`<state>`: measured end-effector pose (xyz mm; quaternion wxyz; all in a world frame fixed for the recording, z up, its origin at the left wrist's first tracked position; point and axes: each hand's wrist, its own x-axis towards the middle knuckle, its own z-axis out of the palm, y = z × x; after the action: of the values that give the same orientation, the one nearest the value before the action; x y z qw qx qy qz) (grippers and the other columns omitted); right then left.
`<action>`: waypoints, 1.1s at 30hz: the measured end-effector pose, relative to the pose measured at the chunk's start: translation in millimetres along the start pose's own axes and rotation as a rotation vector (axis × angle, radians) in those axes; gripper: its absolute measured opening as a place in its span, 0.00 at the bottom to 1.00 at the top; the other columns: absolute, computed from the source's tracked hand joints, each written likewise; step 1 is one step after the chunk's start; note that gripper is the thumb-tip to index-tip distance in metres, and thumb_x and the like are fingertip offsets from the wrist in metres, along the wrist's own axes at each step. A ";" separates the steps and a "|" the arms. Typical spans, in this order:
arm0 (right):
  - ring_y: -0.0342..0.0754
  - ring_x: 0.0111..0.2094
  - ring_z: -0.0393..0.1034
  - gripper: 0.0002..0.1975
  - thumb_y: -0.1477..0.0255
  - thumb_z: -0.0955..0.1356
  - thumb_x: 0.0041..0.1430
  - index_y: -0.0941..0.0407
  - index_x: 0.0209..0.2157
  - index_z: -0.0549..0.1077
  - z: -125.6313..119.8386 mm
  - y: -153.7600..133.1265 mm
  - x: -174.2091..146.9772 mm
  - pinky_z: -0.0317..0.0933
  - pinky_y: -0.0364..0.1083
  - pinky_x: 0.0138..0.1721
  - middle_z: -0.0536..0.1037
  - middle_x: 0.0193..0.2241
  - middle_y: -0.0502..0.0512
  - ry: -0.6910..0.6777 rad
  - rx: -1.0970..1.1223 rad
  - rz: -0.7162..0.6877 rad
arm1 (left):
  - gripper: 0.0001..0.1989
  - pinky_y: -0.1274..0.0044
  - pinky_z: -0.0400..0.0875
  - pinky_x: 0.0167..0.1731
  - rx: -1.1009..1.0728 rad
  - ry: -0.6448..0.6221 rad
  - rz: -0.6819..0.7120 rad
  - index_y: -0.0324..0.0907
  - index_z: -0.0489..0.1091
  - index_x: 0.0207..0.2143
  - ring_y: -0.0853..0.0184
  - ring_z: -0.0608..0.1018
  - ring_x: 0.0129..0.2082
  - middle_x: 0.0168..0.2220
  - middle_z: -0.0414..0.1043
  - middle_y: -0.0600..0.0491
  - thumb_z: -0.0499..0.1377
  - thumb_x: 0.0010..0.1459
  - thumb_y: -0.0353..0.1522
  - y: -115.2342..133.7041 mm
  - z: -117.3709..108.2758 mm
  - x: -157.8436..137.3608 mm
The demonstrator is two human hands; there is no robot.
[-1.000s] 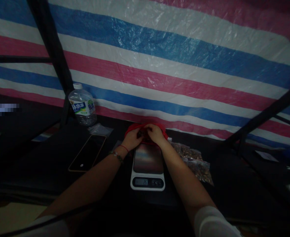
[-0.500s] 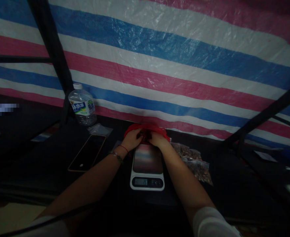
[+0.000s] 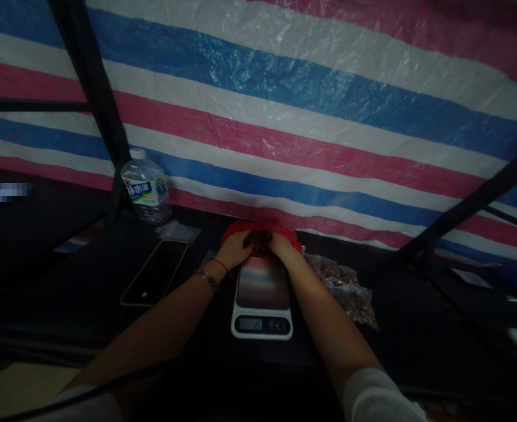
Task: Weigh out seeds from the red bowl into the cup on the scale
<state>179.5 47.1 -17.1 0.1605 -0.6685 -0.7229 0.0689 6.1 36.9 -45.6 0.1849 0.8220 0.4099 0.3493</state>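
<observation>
Both my hands reach into a red plastic bag or shallow basin (image 3: 287, 231) behind a white kitchen scale (image 3: 262, 327). Dark brown pieces (image 3: 258, 240) show between the hands. My left hand (image 3: 235, 248), with a red string and a beaded bracelet at the wrist, lies over the left side of the red container. On its right side is my right hand (image 3: 281, 246). The fingertips of both are hidden among the dark contents, so their grip does not show. The scale's shiny dark plate (image 3: 264, 284) bears nothing, and its display is lit but blurred.
Filled clear zip bags (image 3: 355, 302) lie right of the scale. On the left are a phone (image 3: 155, 274), an empty clear bag (image 3: 178, 231) and a large plastic bottle (image 3: 146, 186). A striped tarp (image 3: 285, 140) hangs behind the black table, between dark metal bars (image 3: 94, 88).
My hands shift slightly within the red container, and the dark pieces between them show a little more. The scale and the things around it stay in place.
</observation>
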 end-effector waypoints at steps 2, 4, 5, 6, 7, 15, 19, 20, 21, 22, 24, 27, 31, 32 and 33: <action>0.50 0.40 0.74 0.12 0.83 0.64 0.54 0.57 0.34 0.78 -2.6 -2.3 -0.1 0.63 0.44 0.44 0.80 0.35 0.59 -0.015 0.041 -0.002 | 0.21 0.69 0.69 0.50 -0.001 0.001 -0.003 0.41 0.68 0.51 0.60 0.76 0.47 0.46 0.75 0.48 0.57 0.53 0.30 0.1 0.5 0.0; 0.48 0.39 0.74 0.12 0.83 0.64 0.54 0.56 0.34 0.78 -5.3 -7.4 -1.4 0.64 0.44 0.43 0.80 0.37 0.56 0.006 0.126 -0.050 | 0.21 0.70 0.70 0.49 -0.004 0.001 -0.003 0.41 0.69 0.51 0.60 0.76 0.46 0.46 0.75 0.48 0.57 0.53 0.30 0.3 1.3 0.1; 0.47 0.40 0.74 0.12 0.82 0.65 0.54 0.56 0.35 0.77 -6.3 -10.6 -2.7 0.64 0.44 0.44 0.80 0.37 0.55 0.034 0.188 -0.092 | 0.21 0.70 0.70 0.49 -0.008 -0.003 -0.004 0.41 0.69 0.50 0.60 0.76 0.46 0.45 0.75 0.48 0.57 0.52 0.29 0.5 1.7 0.2; 0.47 0.40 0.73 0.12 0.82 0.65 0.53 0.56 0.36 0.77 -6.9 -13.8 -4.5 0.64 0.44 0.44 0.80 0.38 0.54 0.065 0.248 -0.137 | 0.20 0.70 0.70 0.49 -0.011 -0.006 -0.006 0.41 0.69 0.50 0.61 0.77 0.45 0.44 0.76 0.48 0.57 0.52 0.29 0.8 2.0 0.4; 0.46 0.40 0.73 0.12 0.82 0.65 0.53 0.56 0.35 0.77 -7.2 -16.8 -6.5 0.64 0.44 0.44 0.80 0.37 0.54 0.091 0.295 -0.181 | 0.19 0.70 0.70 0.48 -0.014 -0.007 -0.010 0.40 0.70 0.49 0.61 0.77 0.45 0.44 0.76 0.48 0.57 0.52 0.29 1.1 2.3 0.6; 0.46 0.39 0.71 0.09 0.79 0.67 0.55 0.57 0.37 0.76 -6.1 -24.1 -15.2 0.63 0.45 0.44 0.78 0.36 0.54 0.149 0.376 -0.301 | 0.20 0.71 0.69 0.51 -0.074 0.047 0.011 0.39 0.68 0.51 0.62 0.75 0.48 0.48 0.74 0.47 0.57 0.54 0.30 3.8 1.6 1.2; 0.48 0.44 0.69 0.10 0.79 0.65 0.57 0.59 0.38 0.77 -9.6 -22.1 -12.4 0.61 0.46 0.49 0.77 0.39 0.58 0.202 0.286 -0.334 | 0.19 0.70 0.71 0.49 -0.077 0.050 -0.014 0.39 0.69 0.49 0.61 0.77 0.46 0.45 0.75 0.47 0.57 0.54 0.32 2.6 2.3 0.7; 0.48 0.44 0.70 0.12 0.80 0.64 0.57 0.59 0.39 0.77 -10.3 -21.8 -12.2 0.61 0.46 0.50 0.77 0.40 0.58 0.189 0.270 -0.319 | 0.19 0.70 0.71 0.48 -0.075 0.050 -0.019 0.39 0.69 0.49 0.61 0.77 0.45 0.45 0.75 0.47 0.58 0.53 0.32 2.0 2.7 0.7; 0.48 0.44 0.70 0.13 0.81 0.64 0.57 0.58 0.40 0.77 -10.8 -21.6 -12.4 0.61 0.46 0.49 0.78 0.40 0.58 0.161 0.259 -0.299 | 0.20 0.70 0.71 0.48 -0.070 0.049 -0.023 0.39 0.69 0.50 0.61 0.77 0.45 0.45 0.76 0.47 0.58 0.53 0.32 1.2 3.2 0.7; 0.48 0.43 0.71 0.14 0.82 0.63 0.56 0.58 0.41 0.78 -11.0 -21.4 -12.7 0.62 0.45 0.48 0.78 0.40 0.58 0.123 0.253 -0.281 | 0.20 0.70 0.71 0.48 -0.062 0.048 -0.029 0.40 0.69 0.50 0.61 0.77 0.45 0.45 0.76 0.47 0.58 0.53 0.32 0.4 3.8 0.8; 0.47 0.40 0.73 0.15 0.83 0.63 0.56 0.57 0.39 0.78 -10.3 -21.3 -13.6 0.63 0.44 0.45 0.80 0.39 0.57 0.054 0.258 -0.257 | 0.20 0.70 0.71 0.48 -0.039 0.037 -0.036 0.40 0.69 0.50 0.60 0.77 0.44 0.44 0.76 0.47 0.57 0.53 0.32 -1.2 5.0 0.9; 0.46 0.36 0.74 0.14 0.82 0.63 0.55 0.58 0.36 0.79 -7.8 -20.8 -14.2 0.64 0.42 0.41 0.80 0.36 0.56 0.010 0.270 -0.248 | 0.18 0.70 0.72 0.46 -0.011 0.029 -0.038 0.40 0.70 0.48 0.60 0.77 0.43 0.42 0.76 0.47 0.56 0.53 0.31 -2.4 5.9 0.9; 0.45 0.37 0.74 0.13 0.82 0.64 0.55 0.57 0.36 0.79 -5.1 -19.4 -13.8 0.64 0.41 0.41 0.80 0.36 0.55 -0.002 0.295 -0.239 | 0.18 0.71 0.72 0.46 -0.006 0.030 -0.037 0.40 0.71 0.47 0.60 0.77 0.43 0.42 0.76 0.48 0.57 0.53 0.31 -0.5 4.1 0.7; 0.46 0.37 0.74 0.13 0.82 0.64 0.55 0.57 0.36 0.79 -4.8 -19.1 -13.9 0.64 0.41 0.42 0.80 0.37 0.55 0.002 0.300 -0.233 | 0.18 0.71 0.72 0.46 -0.007 0.027 -0.034 0.41 0.71 0.47 0.60 0.77 0.43 0.42 0.76 0.48 0.57 0.52 0.31 0.1 3.5 0.7; 0.46 0.38 0.74 0.13 0.82 0.64 0.56 0.57 0.36 0.79 -4.8 -18.9 -14.1 0.64 0.42 0.42 0.80 0.37 0.55 0.012 0.303 -0.225 | 0.18 0.71 0.72 0.46 -0.008 0.024 -0.032 0.41 0.71 0.47 0.61 0.78 0.43 0.42 0.76 0.48 0.57 0.52 0.31 0.6 3.1 0.7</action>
<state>164.1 30.8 -8.7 0.2701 -0.5522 -0.7735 0.1546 9.0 37.1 -47.1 0.1889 0.8102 0.4238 0.3580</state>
